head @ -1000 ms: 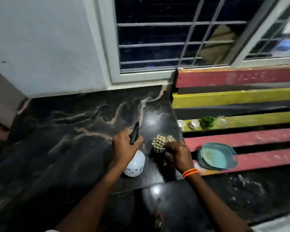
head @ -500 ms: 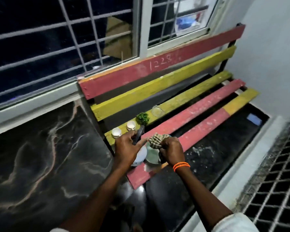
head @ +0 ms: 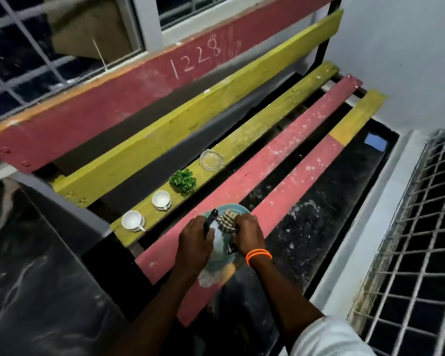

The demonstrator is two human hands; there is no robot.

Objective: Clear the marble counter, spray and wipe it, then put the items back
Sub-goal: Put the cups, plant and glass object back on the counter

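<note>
My left hand (head: 194,241) grips a white spray bottle (head: 218,244) with a black nozzle. My right hand (head: 248,233), with orange bands on the wrist, holds a checked cloth (head: 226,222). Both hands hover over a teal tray (head: 233,260) lying on the red slats of a painted bench (head: 288,155). On the yellow slat stand two white cups (head: 132,220) (head: 161,199), a small green plant (head: 183,181) and a glass ashtray (head: 211,160). The dark marble counter (head: 23,265) lies at the left with nothing on its visible part.
A barred window (head: 49,55) runs behind the bench back. A white wall (head: 409,55) closes the right side. A metal grille (head: 421,240) is at the lower right. Dusty dark floor (head: 326,201) shows under the slats, with a blue scrap (head: 375,141) on it.
My view swung right from the marble counter to the bench. Both hands carried the spray bottle and the cloth from the counter to above the teal tray.
</note>
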